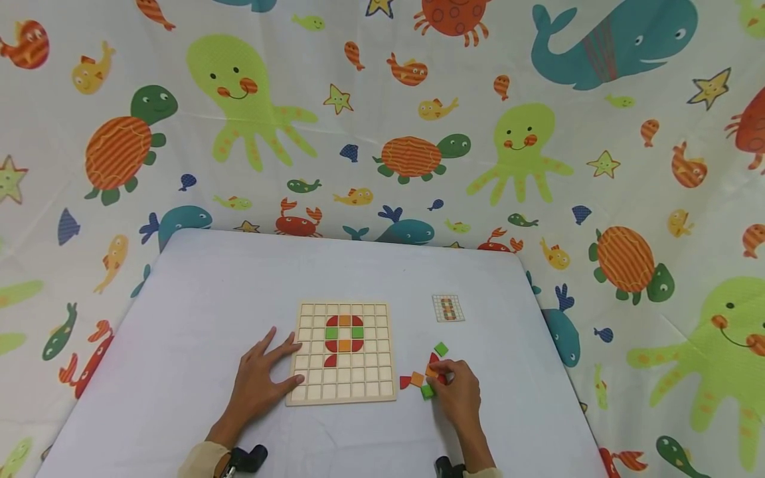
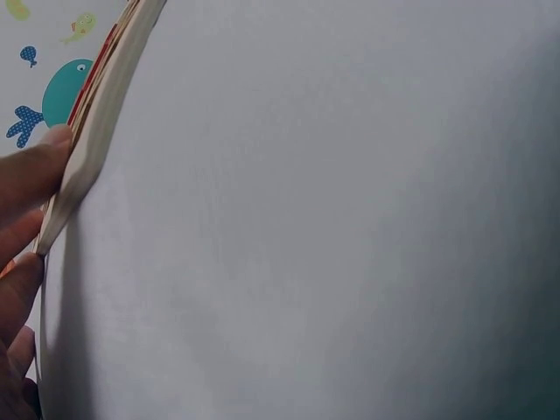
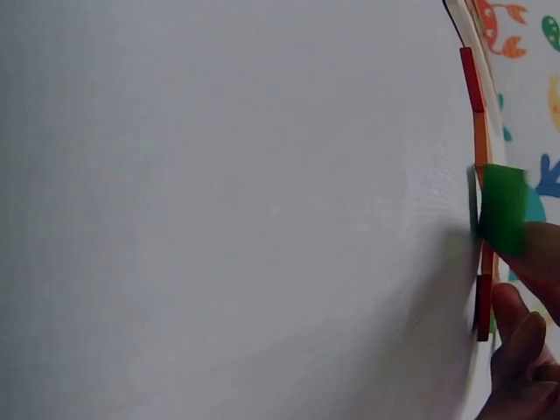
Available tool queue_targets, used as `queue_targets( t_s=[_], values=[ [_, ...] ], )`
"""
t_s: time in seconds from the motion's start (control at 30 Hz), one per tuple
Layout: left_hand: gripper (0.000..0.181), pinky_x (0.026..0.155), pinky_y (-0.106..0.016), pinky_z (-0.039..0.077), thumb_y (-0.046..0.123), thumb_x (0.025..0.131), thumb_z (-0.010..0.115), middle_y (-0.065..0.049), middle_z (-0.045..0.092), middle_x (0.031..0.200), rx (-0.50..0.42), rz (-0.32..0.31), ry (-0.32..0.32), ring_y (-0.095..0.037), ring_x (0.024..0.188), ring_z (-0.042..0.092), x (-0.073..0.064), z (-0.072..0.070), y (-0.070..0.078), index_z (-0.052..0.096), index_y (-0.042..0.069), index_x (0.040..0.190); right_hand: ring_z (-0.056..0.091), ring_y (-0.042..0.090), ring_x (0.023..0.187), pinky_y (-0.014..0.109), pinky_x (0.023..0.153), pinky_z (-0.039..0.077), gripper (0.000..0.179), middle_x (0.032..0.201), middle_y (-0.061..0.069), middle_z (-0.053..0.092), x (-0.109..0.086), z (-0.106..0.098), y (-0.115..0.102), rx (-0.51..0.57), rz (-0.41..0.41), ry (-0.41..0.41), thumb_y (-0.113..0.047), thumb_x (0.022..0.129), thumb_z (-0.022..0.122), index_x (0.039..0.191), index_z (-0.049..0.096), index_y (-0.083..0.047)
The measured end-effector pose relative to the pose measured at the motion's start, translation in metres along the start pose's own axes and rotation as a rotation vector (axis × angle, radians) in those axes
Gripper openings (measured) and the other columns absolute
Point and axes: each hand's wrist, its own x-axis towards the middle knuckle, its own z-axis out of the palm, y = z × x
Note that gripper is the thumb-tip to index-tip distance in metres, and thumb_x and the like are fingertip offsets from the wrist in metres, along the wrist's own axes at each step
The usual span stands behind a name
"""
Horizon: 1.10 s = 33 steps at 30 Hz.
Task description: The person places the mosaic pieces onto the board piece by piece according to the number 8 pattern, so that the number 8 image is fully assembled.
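A wooden grid board [image 1: 376, 388] lies on the table with red, orange and green tiles in its upper middle cells. A red quarter-round tile [image 1: 331, 360] sits in the row below them. My left hand [image 1: 257, 378] rests at the board's left edge, fingers spread, with fingertips and thumb touching the frame. To the right of the board, my right hand [image 1: 459, 392] pinches an orange square tile [image 1: 430, 372] between thumb and forefinger among the loose tiles. A green square tile [image 3: 503, 210] stands out beside the thumb in the right wrist view.
Around the right hand lie a red quarter-round tile [image 1: 405, 382], another orange tile [image 1: 416, 379] and a green tile [image 1: 441, 348]. A small pattern card [image 1: 448, 308] lies farther back on the white table [image 1: 239, 279]. A sea-animal curtain [image 1: 370, 79] hangs behind.
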Motion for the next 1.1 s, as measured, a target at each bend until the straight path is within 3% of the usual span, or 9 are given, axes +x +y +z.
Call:
queue_targets(
  t_s=[0.43, 0.67, 0.9, 1.1],
  values=[
    [0.066, 0.115, -0.072, 0.029, 0.037, 0.075, 0.093, -0.011, 0.061, 0.154, -0.001, -0.010, -0.011, -0.046, 0.155, 0.037, 0.001, 0.003, -0.005, 0.073, 0.020, 0.136, 0.060, 0.018, 0.087, 0.028, 0.067, 0.044, 0.025, 0.097, 0.002, 0.068, 0.011, 0.001, -0.007, -0.042, -0.013, -0.020, -0.017, 0.084, 0.091, 0.106, 0.079, -0.017],
    [0.065, 0.115, -0.073, 0.029, 0.038, 0.075, 0.093, -0.011, 0.062, 0.154, 0.000, -0.012, -0.008, -0.046, 0.155, 0.038, 0.000, 0.003, -0.004, 0.074, 0.021, 0.135, 0.061, 0.017, 0.083, 0.029, 0.068, 0.046, 0.025, 0.095, 0.001, 0.071, 0.016, 0.005, -0.010, -0.097, -0.043, -0.011, -0.018, 0.081, 0.093, 0.099, 0.076, -0.018],
    [0.065, 0.116, -0.072, 0.028, 0.037, 0.075, 0.093, -0.011, 0.062, 0.154, -0.003, -0.011, -0.013, -0.046, 0.155, 0.038, 0.000, 0.003, -0.003, 0.073, 0.021, 0.136, 0.059, 0.012, 0.072, 0.026, 0.061, 0.043, 0.023, 0.086, -0.005, 0.074, 0.017, 0.009, -0.016, 0.069, -0.086, 0.016, -0.011, 0.082, 0.092, 0.091, 0.073, -0.021],
    [0.065, 0.115, -0.072, 0.029, 0.037, 0.075, 0.093, -0.011, 0.062, 0.154, 0.001, -0.013, -0.008, -0.046, 0.155, 0.038, -0.001, 0.003, -0.004, 0.074, 0.021, 0.135, 0.054, 0.012, 0.070, 0.023, 0.062, 0.044, 0.023, 0.087, -0.005, 0.078, 0.015, 0.017, -0.030, 0.215, -0.151, 0.016, -0.009, 0.082, 0.091, 0.091, 0.075, -0.022]
  ],
)
